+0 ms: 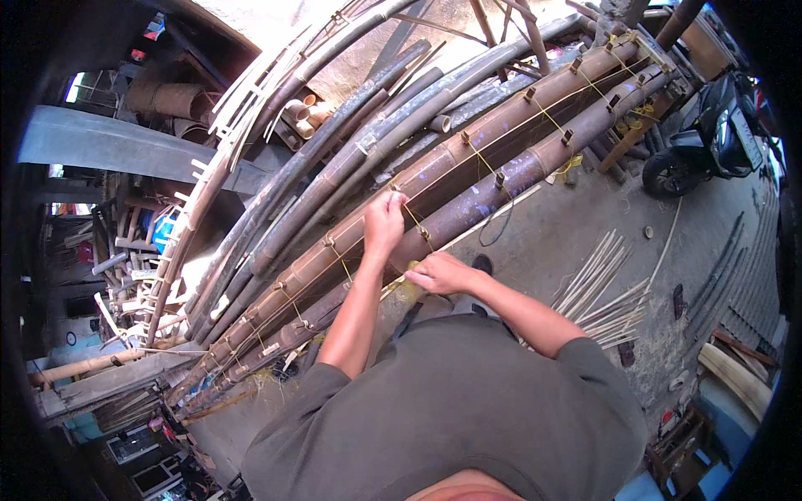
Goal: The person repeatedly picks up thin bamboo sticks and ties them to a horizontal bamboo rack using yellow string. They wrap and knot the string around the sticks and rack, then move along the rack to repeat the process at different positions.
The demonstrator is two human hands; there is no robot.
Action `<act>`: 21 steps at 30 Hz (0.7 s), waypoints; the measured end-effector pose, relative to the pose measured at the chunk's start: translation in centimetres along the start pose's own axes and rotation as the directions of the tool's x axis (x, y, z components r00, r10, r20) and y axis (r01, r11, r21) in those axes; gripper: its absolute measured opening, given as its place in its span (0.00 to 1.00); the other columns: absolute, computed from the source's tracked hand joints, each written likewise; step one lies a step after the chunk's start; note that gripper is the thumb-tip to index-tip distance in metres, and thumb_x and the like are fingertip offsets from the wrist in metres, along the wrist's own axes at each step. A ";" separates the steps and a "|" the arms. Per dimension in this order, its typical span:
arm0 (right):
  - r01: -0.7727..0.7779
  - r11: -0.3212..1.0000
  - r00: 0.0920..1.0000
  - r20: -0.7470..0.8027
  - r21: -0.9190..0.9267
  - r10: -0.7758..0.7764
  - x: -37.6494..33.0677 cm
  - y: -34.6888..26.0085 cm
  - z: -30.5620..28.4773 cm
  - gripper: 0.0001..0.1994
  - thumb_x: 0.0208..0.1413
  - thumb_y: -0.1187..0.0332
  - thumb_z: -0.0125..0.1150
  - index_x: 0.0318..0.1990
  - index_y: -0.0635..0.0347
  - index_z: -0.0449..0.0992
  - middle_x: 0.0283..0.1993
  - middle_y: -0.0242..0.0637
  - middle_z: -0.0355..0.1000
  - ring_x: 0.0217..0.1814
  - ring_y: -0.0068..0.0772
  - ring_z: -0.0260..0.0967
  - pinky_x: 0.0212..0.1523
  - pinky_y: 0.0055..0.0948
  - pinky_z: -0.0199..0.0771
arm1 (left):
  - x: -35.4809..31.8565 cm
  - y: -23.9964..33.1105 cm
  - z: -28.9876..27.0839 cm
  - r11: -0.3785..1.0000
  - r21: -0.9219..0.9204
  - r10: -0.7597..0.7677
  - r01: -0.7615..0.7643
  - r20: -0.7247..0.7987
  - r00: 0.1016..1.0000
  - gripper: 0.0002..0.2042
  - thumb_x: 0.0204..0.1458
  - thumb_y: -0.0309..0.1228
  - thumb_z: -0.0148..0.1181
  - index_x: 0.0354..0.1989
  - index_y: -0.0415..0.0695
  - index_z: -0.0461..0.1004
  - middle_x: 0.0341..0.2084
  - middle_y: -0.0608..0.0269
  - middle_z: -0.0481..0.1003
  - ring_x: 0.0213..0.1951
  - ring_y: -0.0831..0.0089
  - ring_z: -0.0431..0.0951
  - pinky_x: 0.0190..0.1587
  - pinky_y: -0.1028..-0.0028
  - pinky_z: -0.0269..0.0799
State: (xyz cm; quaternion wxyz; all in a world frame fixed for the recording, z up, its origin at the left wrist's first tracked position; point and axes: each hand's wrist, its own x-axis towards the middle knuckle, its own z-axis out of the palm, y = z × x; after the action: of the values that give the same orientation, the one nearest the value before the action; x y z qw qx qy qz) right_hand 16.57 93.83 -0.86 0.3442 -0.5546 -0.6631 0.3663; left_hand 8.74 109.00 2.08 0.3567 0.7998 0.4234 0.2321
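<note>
Two long brown bamboo poles run side by side, a far pole and a near pole, with short pegs standing along both. Yellow cord crosses between them from peg to peg. My left hand is closed at the far pole, its fingertips at a peg where the cord meets them. Lower and to the right, on the near side of the near pole, my right hand is closed on yellow cord, with a loose yellow bundle hanging below it. The fingers partly hide what they grip.
More dark bamboo poles lie beyond the pair. A curved bamboo frame with rungs stands at the left. Thin bamboo strips are spread on the floor at the right. A parked motorbike stands at the far right.
</note>
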 end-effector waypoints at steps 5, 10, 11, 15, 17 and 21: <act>-0.096 0.991 0.992 0.077 -0.089 0.103 0.1 -1.2 -1.0 0.20 0.57 0.56 0.53 0.21 0.63 0.74 0.22 0.53 0.71 0.26 0.60 0.70 0.31 0.51 0.71 | 10.3 3.2 -3.3 0.996 -0.066 0.047 -0.055 -0.110 0.993 0.14 0.63 0.34 0.47 0.37 0.37 0.77 0.20 0.54 0.75 0.24 0.65 0.76 0.29 0.67 0.69; -0.030 0.913 0.998 -0.067 -0.407 0.003 0.1 -2.8 2.2 0.10 0.51 0.62 0.58 0.32 0.60 0.74 0.32 0.46 0.74 0.36 0.53 0.73 0.39 0.46 0.72 | 12.7 -8.7 1.4 0.937 0.340 -0.076 0.079 -0.024 0.997 0.16 0.60 0.41 0.48 0.42 0.43 0.78 0.39 0.41 0.78 0.45 0.43 0.77 0.50 0.52 0.71; -0.028 0.941 0.999 -0.051 -0.337 0.011 0.4 -3.4 3.1 0.10 0.51 0.62 0.59 0.35 0.59 0.74 0.34 0.45 0.75 0.38 0.53 0.73 0.42 0.46 0.72 | 12.9 -8.5 0.8 0.950 0.307 -0.073 0.058 0.037 0.997 0.17 0.60 0.42 0.49 0.43 0.42 0.77 0.40 0.41 0.78 0.46 0.43 0.77 0.51 0.52 0.71; -0.164 0.942 0.984 0.110 0.291 0.137 1.3 -5.0 10.4 0.14 0.56 0.60 0.58 0.44 0.58 0.73 0.39 0.40 0.76 0.44 0.41 0.74 0.47 0.41 0.72 | 8.7 -6.0 -5.9 0.953 0.274 0.107 -0.132 0.103 0.989 0.22 0.60 0.46 0.50 0.47 0.36 0.74 0.42 0.36 0.76 0.49 0.44 0.76 0.53 0.55 0.69; -0.289 0.642 0.957 0.232 0.711 0.174 1.5 -3.4 14.8 0.16 0.59 0.57 0.57 0.49 0.57 0.74 0.40 0.35 0.76 0.43 0.33 0.74 0.47 0.36 0.73 | 5.0 -4.9 -11.3 0.973 0.215 0.053 -0.084 0.148 0.988 0.20 0.61 0.43 0.51 0.48 0.37 0.75 0.42 0.41 0.78 0.46 0.48 0.78 0.49 0.60 0.72; 0.401 -0.252 0.642 -0.073 0.881 0.763 3.9 -8.0 15.9 0.15 0.65 0.58 0.49 0.50 0.58 0.72 0.40 0.32 0.74 0.42 0.25 0.69 0.51 0.27 0.68 | -3.9 -11.5 -17.5 0.927 0.373 -0.103 -0.042 0.360 0.927 0.19 0.61 0.41 0.52 0.49 0.38 0.74 0.44 0.42 0.77 0.48 0.48 0.77 0.51 0.61 0.71</act>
State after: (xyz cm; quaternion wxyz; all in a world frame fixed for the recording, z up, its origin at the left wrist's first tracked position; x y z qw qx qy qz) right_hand -1.54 95.11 -1.61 0.7733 -0.2657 0.1981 0.5405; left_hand -11.00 116.68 4.19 0.2750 0.8756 0.3968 -0.0149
